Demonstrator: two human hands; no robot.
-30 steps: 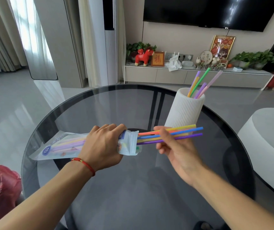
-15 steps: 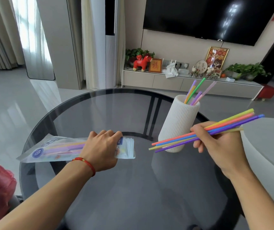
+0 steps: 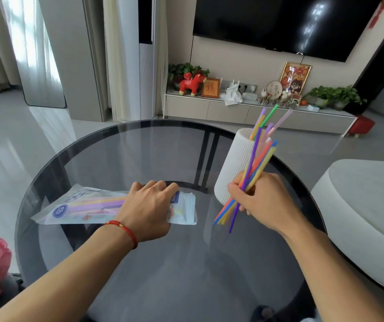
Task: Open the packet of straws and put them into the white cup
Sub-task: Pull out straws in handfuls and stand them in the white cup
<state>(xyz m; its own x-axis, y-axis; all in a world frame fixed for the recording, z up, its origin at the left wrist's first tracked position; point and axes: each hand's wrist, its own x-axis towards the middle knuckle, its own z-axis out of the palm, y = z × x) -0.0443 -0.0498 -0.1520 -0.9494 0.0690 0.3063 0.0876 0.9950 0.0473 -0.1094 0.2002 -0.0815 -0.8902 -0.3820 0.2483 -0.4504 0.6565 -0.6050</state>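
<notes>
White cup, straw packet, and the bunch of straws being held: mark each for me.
white cup (image 3: 234,159), head view, ribbed side wall.
straw packet (image 3: 74,209), head view, printed left end.
bunch of straws (image 3: 259,162), head view, upper stretch above right hand (image 3: 261,197).

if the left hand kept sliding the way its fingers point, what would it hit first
Probably the white cup. The left hand presses the straw packet to the glass table, knuckles aimed up and right. Depth is unclear, so it might pass just beside it.

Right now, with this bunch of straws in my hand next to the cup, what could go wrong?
The straws in your right hand are fanned out, so some ends may miss the white cup. A bump may topple that tall cup. Your left hand pins the packet; letting go could spill the rest.
</notes>
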